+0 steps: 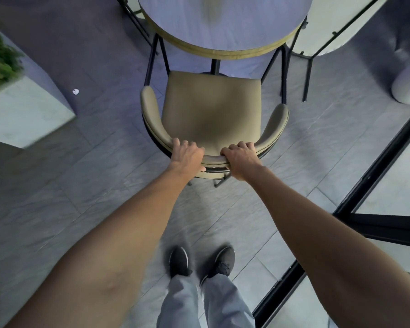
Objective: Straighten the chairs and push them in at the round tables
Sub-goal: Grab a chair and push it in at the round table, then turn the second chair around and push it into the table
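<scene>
A tan padded chair (211, 107) with a curved backrest and black metal legs stands in front of me, facing a round table (222, 27) with a pale top and a yellowish wooden edge. The seat's front edge lies just short of the table's rim. My left hand (187, 153) grips the top of the curved backrest left of its middle. My right hand (240, 158) grips the same backrest right of its middle, fingers curled over its top. Both arms are stretched out forward.
A white planter box (26, 114) with green foliage stands at the left. More chairs with black frames (327, 27) sit at the table's far right, a white rounded object (409, 81) beyond them. A black-framed glass partition (364, 204) runs along the right. A small white scrap (75, 91) lies on the grey tiled floor.
</scene>
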`<state>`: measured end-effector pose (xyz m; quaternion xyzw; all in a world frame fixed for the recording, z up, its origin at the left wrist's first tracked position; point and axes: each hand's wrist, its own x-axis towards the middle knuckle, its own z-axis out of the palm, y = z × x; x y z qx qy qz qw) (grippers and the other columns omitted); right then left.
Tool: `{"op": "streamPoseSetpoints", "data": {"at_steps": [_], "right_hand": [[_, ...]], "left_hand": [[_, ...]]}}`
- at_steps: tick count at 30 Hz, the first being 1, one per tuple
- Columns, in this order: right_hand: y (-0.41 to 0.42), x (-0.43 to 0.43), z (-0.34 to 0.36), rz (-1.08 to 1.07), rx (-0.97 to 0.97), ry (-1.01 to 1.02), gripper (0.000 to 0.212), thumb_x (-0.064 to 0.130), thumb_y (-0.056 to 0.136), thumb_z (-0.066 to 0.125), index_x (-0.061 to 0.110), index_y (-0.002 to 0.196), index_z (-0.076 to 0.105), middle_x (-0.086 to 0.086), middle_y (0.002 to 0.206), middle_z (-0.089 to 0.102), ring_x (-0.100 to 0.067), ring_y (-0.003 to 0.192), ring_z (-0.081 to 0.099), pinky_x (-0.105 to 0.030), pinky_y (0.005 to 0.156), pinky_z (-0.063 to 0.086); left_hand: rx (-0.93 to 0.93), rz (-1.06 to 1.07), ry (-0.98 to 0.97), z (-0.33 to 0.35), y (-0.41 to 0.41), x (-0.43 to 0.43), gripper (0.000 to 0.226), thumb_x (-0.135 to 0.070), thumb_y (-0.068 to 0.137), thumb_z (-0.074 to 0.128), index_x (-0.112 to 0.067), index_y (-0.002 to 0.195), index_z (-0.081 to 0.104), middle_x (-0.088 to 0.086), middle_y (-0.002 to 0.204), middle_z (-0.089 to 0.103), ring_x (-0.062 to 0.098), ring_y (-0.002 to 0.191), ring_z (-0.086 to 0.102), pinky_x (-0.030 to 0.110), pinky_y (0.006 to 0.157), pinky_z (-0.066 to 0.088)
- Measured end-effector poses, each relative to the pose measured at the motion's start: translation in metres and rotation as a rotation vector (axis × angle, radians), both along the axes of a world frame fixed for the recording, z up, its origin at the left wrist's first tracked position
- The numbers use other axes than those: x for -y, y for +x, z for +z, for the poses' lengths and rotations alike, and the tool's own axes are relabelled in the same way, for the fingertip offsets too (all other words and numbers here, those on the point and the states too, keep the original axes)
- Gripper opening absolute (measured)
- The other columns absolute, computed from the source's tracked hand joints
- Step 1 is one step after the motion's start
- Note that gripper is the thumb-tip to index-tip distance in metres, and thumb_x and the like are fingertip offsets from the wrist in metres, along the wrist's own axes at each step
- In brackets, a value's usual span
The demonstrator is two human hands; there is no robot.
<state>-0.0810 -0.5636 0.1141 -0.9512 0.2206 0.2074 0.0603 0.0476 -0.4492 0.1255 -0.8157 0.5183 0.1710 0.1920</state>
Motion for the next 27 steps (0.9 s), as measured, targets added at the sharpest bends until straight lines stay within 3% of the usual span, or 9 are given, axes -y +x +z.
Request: {"op": "streamPoseSetpoints", "data": {"at_steps": [4, 13, 18, 23, 27], "right_hand": [[0.007, -0.01, 0.015, -0.023, -0.061, 0.028, 0.037, 0.03, 0.096, 0.054, 0.019, 0.131, 0.051, -0.009, 0.128, 0.057, -0.031, 0.119, 0.048, -0.046, 0.103, 0.036], [-0.016, 0.003, 0.098, -0.206, 0.133, 0.007, 0.056, 0.047, 0.091, 0.06, 0.019, 0.138, 0.045, -0.01, 0.139, 0.048, -0.032, 0.129, 0.039, -0.047, 0.106, 0.036], [-0.049, 0.049, 0.168, -0.341, 0.262, -0.047, 0.054, 0.046, 0.093, 0.058, 0.021, 0.139, 0.046, -0.01, 0.14, 0.047, -0.032, 0.13, 0.037, -0.046, 0.106, 0.034], [-0.106, 0.103, 0.215, -0.469, 0.404, -0.094, 0.053, 0.042, 0.092, 0.058, 0.019, 0.139, 0.049, -0.01, 0.137, 0.05, -0.034, 0.128, 0.04, -0.048, 0.104, 0.038], [-0.151, 0.16, 0.229, -0.509, 0.414, -0.086, 0.052, 0.041, 0.09, 0.062, 0.019, 0.136, 0.049, -0.008, 0.134, 0.051, -0.034, 0.127, 0.041, -0.047, 0.102, 0.04]], "left_hand": [[-0.081, -0.078, -0.068, 0.011, -0.017, 0.002, 0.049, -0.054, 0.093, 0.055, -0.02, 0.129, 0.054, 0.008, 0.125, 0.059, 0.03, 0.118, 0.055, 0.046, 0.099, 0.038], [-0.092, -0.208, -0.254, 0.109, -0.017, 0.032, 0.03, -0.036, 0.099, 0.045, -0.019, 0.122, 0.053, 0.011, 0.122, 0.055, 0.031, 0.117, 0.049, 0.045, 0.096, 0.038], [-0.113, -0.269, -0.328, 0.175, -0.042, 0.095, 0.035, -0.038, 0.1, 0.046, -0.018, 0.129, 0.05, 0.012, 0.129, 0.052, 0.033, 0.123, 0.046, 0.047, 0.102, 0.033], [-0.087, -0.392, -0.394, 0.224, -0.092, 0.173, 0.037, -0.043, 0.1, 0.045, -0.02, 0.129, 0.05, 0.011, 0.128, 0.054, 0.034, 0.121, 0.049, 0.046, 0.095, 0.037], [-0.058, -0.438, -0.424, 0.248, -0.135, 0.243, 0.036, -0.042, 0.099, 0.043, -0.019, 0.125, 0.052, 0.012, 0.126, 0.056, 0.034, 0.12, 0.05, 0.044, 0.093, 0.038]]}}
